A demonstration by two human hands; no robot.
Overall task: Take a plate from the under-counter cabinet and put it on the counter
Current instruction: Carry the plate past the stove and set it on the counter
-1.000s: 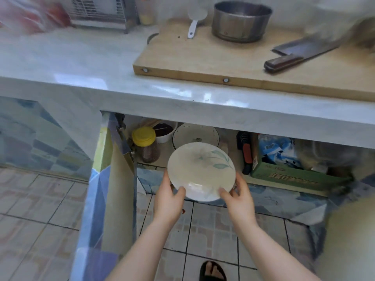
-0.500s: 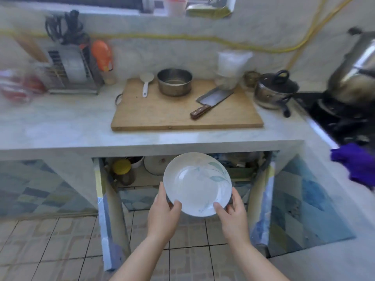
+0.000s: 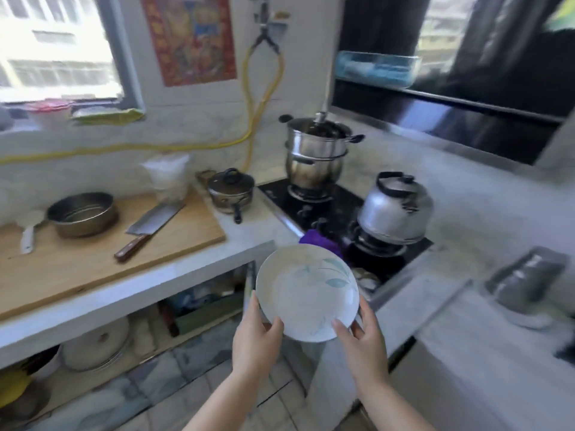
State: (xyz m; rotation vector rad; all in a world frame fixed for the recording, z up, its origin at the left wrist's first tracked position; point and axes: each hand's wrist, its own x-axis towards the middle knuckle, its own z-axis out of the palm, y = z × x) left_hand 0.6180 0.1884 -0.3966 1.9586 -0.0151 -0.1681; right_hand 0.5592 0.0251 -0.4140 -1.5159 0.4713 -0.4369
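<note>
Plate now higher vs 0.5 s ago, lifted from in front of cabinet opening to about worktop-edge height, w/ view swung right toward the stove corner. Both hands hold it in air, not on the worktop. Left hand grips plate's lower-left rim, thumb on the face, fingers curled behind. Right hand grips lower-right rim same way, thumb on top. Plate tilted toward camera, leaf print at upper right. It sits off the worktop's right corner, just in front of purple cloth at stove front edge. Board w/ cleaver and pan well apart on left. Kettle on right burner. Cabinet open below.
</note>
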